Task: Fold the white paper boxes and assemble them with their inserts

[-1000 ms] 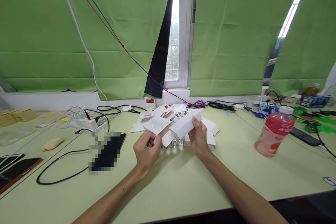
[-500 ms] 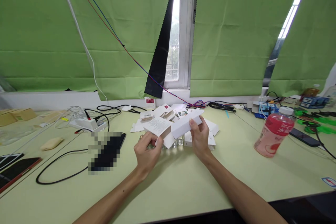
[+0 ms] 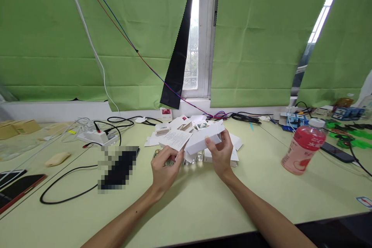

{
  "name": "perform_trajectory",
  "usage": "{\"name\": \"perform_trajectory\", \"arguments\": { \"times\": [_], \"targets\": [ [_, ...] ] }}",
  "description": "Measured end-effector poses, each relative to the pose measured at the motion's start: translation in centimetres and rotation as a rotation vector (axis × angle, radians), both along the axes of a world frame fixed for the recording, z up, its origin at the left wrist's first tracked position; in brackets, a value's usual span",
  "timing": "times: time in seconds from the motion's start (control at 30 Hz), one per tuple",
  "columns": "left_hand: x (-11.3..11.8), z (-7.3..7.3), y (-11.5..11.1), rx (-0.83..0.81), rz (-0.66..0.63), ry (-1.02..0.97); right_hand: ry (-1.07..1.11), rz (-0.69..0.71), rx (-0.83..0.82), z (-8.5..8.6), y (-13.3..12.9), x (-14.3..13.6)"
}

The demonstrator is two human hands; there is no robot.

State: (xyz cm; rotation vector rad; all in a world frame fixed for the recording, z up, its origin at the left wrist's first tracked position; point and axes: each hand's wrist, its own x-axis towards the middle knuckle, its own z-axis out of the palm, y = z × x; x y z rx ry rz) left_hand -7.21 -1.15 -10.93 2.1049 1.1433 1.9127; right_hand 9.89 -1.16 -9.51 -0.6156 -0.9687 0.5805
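My right hand (image 3: 222, 154) grips a small white cardboard box (image 3: 203, 142), thumb on its near side and fingers behind. The box is tilted, its left end lower. My left hand (image 3: 167, 169) is closed, thumb and fingers pinched at the edge of a white cardboard panel with printed text (image 3: 175, 139), close to the box's left end. Whether panel and box are one piece I cannot tell. Under and behind the hands, several small clear glass bottles (image 3: 192, 161) are partly hidden. A heap of white cartons (image 3: 177, 124) lies behind.
To the right stands a pink drink bottle (image 3: 303, 147) beside a dark phone (image 3: 337, 152). A pixelated dark device (image 3: 119, 168) with a black cable lies left, near a white power strip (image 3: 97, 136). Cables run along the wall, and a yellowish soap-shaped object (image 3: 57, 159) lies farther left.
The box in my right hand has turned and shifted slightly left and down, showing more of its side. My left hand has moved a little to the right, towards it.
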Motion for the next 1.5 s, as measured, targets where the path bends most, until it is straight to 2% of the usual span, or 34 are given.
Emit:
{"name": "perform_trajectory", "arguments": {
  "times": [0.47, 0.87, 1.1, 1.27, 1.5],
  "targets": [
    [0.0, 0.0, -0.2, -0.059, -0.153, -0.001, -0.048, -0.013, 0.069, -0.7, -0.2, -0.3],
    [-0.1, -0.5, 0.0, -0.021, -0.262, -0.034, -0.173, -0.089, 0.180, -1.5, 0.5, -0.2],
    [-0.1, -0.5, -0.1, 0.009, -0.257, -0.016, -0.198, -0.122, 0.179, -1.3, 0.1, -0.4],
    [0.0, -0.1, -0.3, 0.087, -0.193, 0.065, -0.201, -0.141, 0.172, -1.4, 0.1, -0.5],
    [0.1, 0.3, -0.1, 0.184, -0.131, 0.122, -0.190, -0.097, 0.150, -1.4, 0.1, -0.4]
  ]
}}
